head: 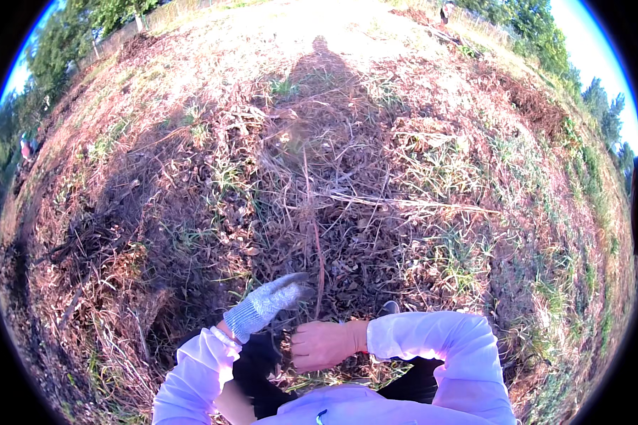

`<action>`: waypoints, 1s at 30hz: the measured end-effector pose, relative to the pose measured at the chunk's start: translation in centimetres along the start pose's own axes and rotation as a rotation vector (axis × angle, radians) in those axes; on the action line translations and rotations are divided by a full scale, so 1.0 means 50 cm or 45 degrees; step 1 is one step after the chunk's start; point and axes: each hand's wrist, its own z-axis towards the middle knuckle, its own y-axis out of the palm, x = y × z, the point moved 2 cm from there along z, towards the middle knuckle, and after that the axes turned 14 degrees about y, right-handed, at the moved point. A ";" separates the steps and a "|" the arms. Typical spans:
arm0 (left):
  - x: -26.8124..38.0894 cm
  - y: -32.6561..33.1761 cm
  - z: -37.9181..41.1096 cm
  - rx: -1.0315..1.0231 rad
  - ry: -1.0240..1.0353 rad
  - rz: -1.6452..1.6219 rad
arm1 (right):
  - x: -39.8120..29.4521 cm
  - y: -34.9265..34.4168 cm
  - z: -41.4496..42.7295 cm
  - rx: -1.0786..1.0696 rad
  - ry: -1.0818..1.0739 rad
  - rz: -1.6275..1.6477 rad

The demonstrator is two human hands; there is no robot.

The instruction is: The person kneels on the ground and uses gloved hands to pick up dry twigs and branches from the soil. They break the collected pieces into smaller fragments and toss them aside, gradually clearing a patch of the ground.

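My left hand (268, 303) wears a grey knit glove with darker, blurred fingertips. It reaches over the ground with its fingers stretched out, and nothing shows in it. Close by, my bare right hand (327, 344) hangs back-up with the fingers curled under, so what they may hold is hidden. A long reddish-brown stem (318, 244) runs down through the litter and meets my right hand's near edge; whether the hand grips it cannot be told. Dry leaves and dead grass (356, 271) lie just beyond both hands.
Pale dry stalks (414, 203) lie crosswise ahead. Green grass tufts (457, 260) grow on the right, and a brush heap (122, 271) on the left. One person (446, 11) stands far off at top right, another (27, 146) at far left. Trees (531, 32) border the field.
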 end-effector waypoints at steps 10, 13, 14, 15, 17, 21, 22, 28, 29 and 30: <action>-0.002 -0.063 0.012 0.679 0.023 -0.420 | 0.091 -0.051 0.036 0.291 -0.049 -0.071; 0.009 -0.128 0.007 0.928 0.183 -0.040 | 0.282 -0.110 -0.026 0.588 0.355 -0.145; 0.011 -0.139 -0.001 1.021 0.220 -0.060 | 0.364 -0.144 -0.067 0.713 0.615 -0.325; 0.018 -0.143 -0.009 1.115 0.261 -0.077 | 0.453 -0.164 -0.122 0.803 0.904 -0.445; 0.024 -0.146 -0.013 1.239 0.244 -0.100 | 0.617 -0.181 -0.272 0.689 1.565 -0.754; 0.029 -0.144 -0.014 1.229 0.212 -0.120 | 0.703 -0.156 -0.443 -0.118 2.361 -0.993; 0.027 -0.145 -0.017 1.223 0.216 -0.142 | 0.710 -0.142 -0.443 -0.364 2.418 -0.825; 0.019 -0.142 -0.005 1.131 0.133 -0.150 | 0.681 -0.034 -0.511 -0.263 2.524 -0.458; 0.014 -0.144 -0.008 1.088 0.130 -0.147 | 0.665 -0.027 -0.507 -0.243 2.500 -0.384; 0.010 -0.144 -0.016 1.060 0.132 -0.149 | 0.645 -0.034 -0.487 -0.231 2.461 -0.319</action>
